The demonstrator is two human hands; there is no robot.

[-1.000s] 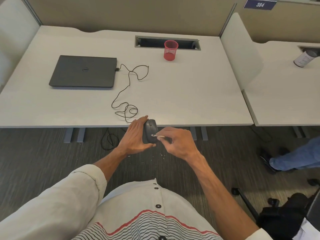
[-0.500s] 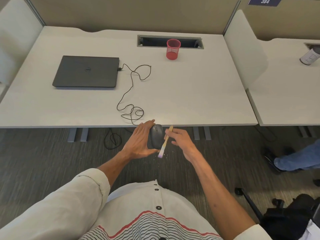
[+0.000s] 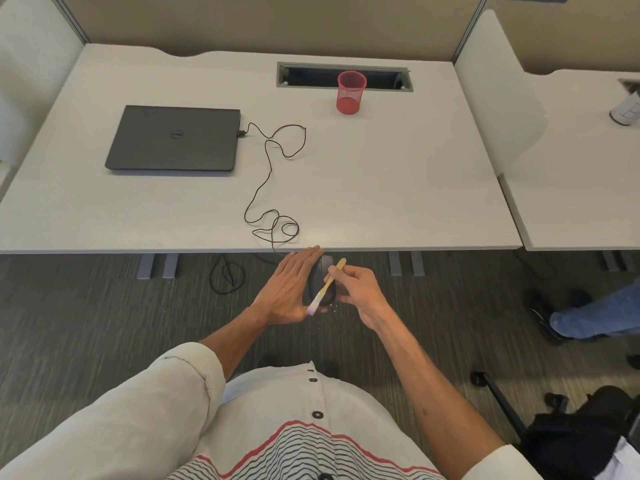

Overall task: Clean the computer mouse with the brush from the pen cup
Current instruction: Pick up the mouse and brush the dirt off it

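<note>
I hold a dark computer mouse in the air just in front of the desk's near edge, gripped by my left hand, which hides most of its left side. My right hand pinches a small wooden-handled brush. The brush lies diagonally across the mouse, its pale bristle tip at the lower left by my left thumb. The red mesh pen cup stands at the back of the white desk; nothing sticks out of it. The mouse cable loops across the desk.
A closed black laptop lies at the desk's left, the cable plugged into its side. A cable slot runs behind the cup. A divider separates a neighbouring desk. Another person's leg and shoe are at right; a black chair is at lower right.
My right hand turned the brush from pointing sideways at the mouse to lying diagonally across it, bristles now down at the mouse's near end. The mouse stays held in my left hand.
</note>
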